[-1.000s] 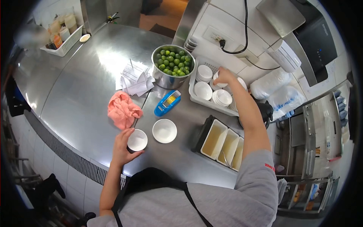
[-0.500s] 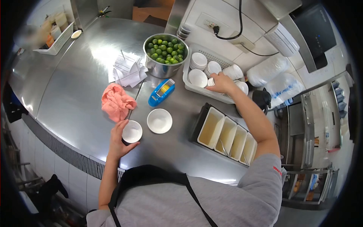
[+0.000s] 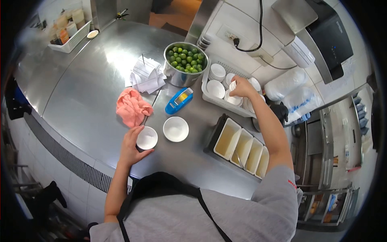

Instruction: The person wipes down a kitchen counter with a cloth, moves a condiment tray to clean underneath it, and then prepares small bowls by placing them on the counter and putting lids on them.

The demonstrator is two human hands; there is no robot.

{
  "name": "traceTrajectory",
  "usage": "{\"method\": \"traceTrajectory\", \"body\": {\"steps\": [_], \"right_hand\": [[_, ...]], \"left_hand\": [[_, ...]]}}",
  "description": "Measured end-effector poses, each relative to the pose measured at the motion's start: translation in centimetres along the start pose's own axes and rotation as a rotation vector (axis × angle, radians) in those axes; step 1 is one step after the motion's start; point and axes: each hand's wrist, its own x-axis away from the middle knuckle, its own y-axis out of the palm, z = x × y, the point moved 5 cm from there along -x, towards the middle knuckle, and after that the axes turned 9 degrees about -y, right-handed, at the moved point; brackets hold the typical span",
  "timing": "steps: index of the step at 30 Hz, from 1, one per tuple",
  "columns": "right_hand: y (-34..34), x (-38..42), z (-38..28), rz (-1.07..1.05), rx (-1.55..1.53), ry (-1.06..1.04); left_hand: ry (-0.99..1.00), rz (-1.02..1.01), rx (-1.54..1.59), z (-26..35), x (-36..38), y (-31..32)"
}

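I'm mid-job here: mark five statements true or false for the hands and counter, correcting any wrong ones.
1. The left hand is cupped around a small white bowl. True.
2. The right hand grips the blue tape dispenser. False: it grips small stacked bowls at the white basket; the blue tape dispenser lies on the counter.
3. The metal pot holds green fruit. True.
4. The pink cloth lies inside the metal pot. False: it lies on the counter.
5. The larger white bowl stands apart from the left hand's bowl. True.

The white bowls [image 3: 176, 129] look smooth and glossy; the worktop [image 3: 80, 92] and pot [image 3: 177, 77] are shiny metal, the tape dispenser [image 3: 173, 106] glossy plastic, the rag [image 3: 132, 109] matt cloth.
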Motion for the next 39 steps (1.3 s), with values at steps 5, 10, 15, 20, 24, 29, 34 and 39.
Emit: {"method": "traceTrajectory", "body": {"steps": [5, 10, 15, 20, 24, 29, 34, 39], "right_hand": [[-3.2, -4.5, -0.9, 0.214, 0.074, 0.007], [-1.1, -10.4, -2.1, 0.156, 0.107, -0.096], [-0.1, -11.2, -2.9, -0.002, 0.204, -0.114], [-0.2, -9.6, -2.4, -0.065, 0.254, -0.051], [0.4, -10.2, -0.3, 0.033, 0.009, -0.201], [-2.7, -10.1, -0.5, -0.068, -0.036, -0.278], [-2.0, -9.8, -0.9, 0.183, 0.022, -0.294], [-2.2, -9.9, -0.9, 0.051, 0.025, -0.232]], "left_hand": [[0.028, 0.012, -0.030, 0.5, -0.1, -0.2], [0.021, 0.012, -0.037, 0.7, -0.2, -0.3], [0.016, 0.017, 0.002, 0.2, -0.2, -0.1], [-0.013, -0.009, 0.024, 0.3, -0.2, -0.1], [-0.010, 0.002, -0.021, 0.6, -0.2, -0.3], [0.003, 0.000, 0.011, 0.2, -0.2, -0.1], [-0.001, 0.011, -0.010, 0.4, -0.1, -0.3], [0.013, 0.012, -0.021, 0.5, -0.2, -0.3]]}}
